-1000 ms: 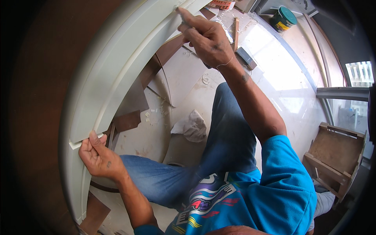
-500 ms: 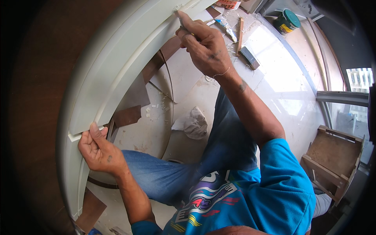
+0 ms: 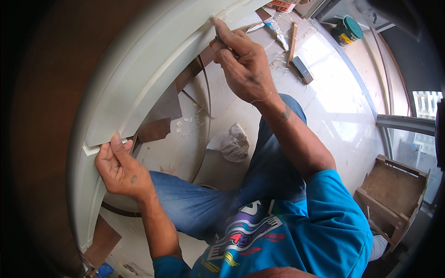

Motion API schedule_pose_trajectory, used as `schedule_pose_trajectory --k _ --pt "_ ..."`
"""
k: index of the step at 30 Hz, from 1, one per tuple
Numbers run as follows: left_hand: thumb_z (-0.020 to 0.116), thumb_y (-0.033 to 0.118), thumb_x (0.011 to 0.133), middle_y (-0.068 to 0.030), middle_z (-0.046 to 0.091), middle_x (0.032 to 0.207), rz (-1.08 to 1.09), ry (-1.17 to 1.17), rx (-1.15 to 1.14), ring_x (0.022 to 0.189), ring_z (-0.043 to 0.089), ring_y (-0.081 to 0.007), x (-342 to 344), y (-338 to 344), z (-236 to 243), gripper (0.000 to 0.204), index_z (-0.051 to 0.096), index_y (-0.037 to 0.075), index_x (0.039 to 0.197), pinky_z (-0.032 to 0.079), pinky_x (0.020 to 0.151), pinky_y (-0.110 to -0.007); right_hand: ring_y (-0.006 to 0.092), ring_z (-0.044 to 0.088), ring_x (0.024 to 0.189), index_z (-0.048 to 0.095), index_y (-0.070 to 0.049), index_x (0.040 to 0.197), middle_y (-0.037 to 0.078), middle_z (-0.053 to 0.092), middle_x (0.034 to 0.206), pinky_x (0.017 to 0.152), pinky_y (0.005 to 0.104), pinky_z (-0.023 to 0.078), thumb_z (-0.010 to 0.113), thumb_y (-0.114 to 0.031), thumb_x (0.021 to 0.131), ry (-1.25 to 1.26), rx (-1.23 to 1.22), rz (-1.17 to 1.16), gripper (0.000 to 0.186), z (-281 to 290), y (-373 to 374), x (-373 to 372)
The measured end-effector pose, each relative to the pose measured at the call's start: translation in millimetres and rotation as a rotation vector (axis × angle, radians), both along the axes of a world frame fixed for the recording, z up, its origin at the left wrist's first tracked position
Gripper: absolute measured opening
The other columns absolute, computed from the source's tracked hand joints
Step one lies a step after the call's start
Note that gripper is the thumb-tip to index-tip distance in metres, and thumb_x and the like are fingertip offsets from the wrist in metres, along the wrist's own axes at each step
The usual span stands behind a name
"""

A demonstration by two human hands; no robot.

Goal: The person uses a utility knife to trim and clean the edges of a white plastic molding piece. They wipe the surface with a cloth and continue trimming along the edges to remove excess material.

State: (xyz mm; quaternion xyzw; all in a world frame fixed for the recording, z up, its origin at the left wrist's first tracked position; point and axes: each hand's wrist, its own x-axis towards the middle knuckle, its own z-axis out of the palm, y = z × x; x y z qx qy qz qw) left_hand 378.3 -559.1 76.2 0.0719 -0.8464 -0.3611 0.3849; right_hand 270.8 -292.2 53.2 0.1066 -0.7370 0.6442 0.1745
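Note:
A long white panel (image 3: 153,60) with a raised strip along its edge curves across the left side of the view. At its lower end, next to a notch between two white pieces, my left hand (image 3: 123,169) pinches the edge, thumb on top and fingers curled. Farther up, my right hand (image 3: 245,65) is closed around a small knife-like tool (image 3: 218,34) with a dark, partly yellow handle. Most of that tool is hidden by the fingers. Its tip and my extended index finger meet the panel's inner edge, beside a few thin shavings (image 3: 224,17).
Brown board offcuts (image 3: 155,129), a crumpled white cloth (image 3: 234,142) and small scraps lie on the floor. A wooden stick (image 3: 293,44), a grey block (image 3: 302,69) and a green-lidded bucket (image 3: 347,31) are far right. A wooden frame (image 3: 391,192) stands at right.
The whole view has shifted slightly. My right hand has moved a little along the panel edge toward me, tool still in it. My left hand keeps its pinch at the notch.

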Motion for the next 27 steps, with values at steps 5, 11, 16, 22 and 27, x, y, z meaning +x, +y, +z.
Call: schedule_pose_trajectory --k 5,11,16,22,27 --pt "0.068 0.003 0.103 -0.0193 0.075 0.096 -0.017 0.003 0.009 0.075 0.073 -0.0160 0.7 1.5 1.3 0.016 0.060 -0.011 0.108 0.065 0.069 -0.026 0.0254 0.061 0.087 0.060 0.003 0.142 0.015 0.061 0.092 0.086 0.0341 0.051 0.056 -0.008 0.098 0.020 0.007 0.010 0.045 -0.9 -12.1 7.8" --pt "0.069 0.004 0.103 -0.0181 0.075 0.095 -0.030 0.038 0.041 0.077 0.075 -0.0163 0.1 2.2 -0.2 0.017 0.064 -0.011 0.108 0.065 0.070 -0.025 0.0253 0.061 0.089 0.060 0.005 0.142 0.015 0.061 0.093 0.088 0.0335 0.050 0.056 -0.007 0.098 0.008 0.004 0.029 0.046 -3.6 -24.9 15.1" --pt "0.069 0.005 0.103 -0.0194 0.076 0.098 -0.045 0.028 0.093 0.078 0.075 -0.0179 1.3 -1.2 -1.5 0.019 0.065 -0.011 0.111 0.066 0.073 -0.027 0.0249 0.060 0.090 0.060 0.006 0.141 0.014 0.062 0.092 0.088 0.0330 0.050 0.056 -0.007 0.097 0.039 -0.001 0.010 0.046 -2.9 -29.2 15.9" --pt "0.069 0.006 0.103 -0.0196 0.076 0.099 -0.094 0.018 0.121 0.080 0.076 -0.0190 3.8 -4.2 0.2 0.020 0.065 -0.012 0.111 0.066 0.075 -0.028 0.0208 0.062 0.087 0.059 0.004 0.144 0.012 0.063 0.094 0.085 0.0311 0.051 0.055 -0.006 0.099 0.012 0.017 0.007 0.046 -2.3 -37.5 23.3" --pt "0.068 0.005 0.103 -0.0199 0.076 0.102 -0.158 -0.004 0.086 0.080 0.076 -0.0187 6.3 -11.5 3.1 0.021 0.066 -0.013 0.114 0.065 0.074 -0.028 0.0130 0.064 0.084 0.055 0.004 0.150 0.008 0.064 0.100 0.080 0.0279 0.054 0.054 -0.003 0.102 -0.009 0.114 0.013 0.049 1.3 -45.1 30.1"
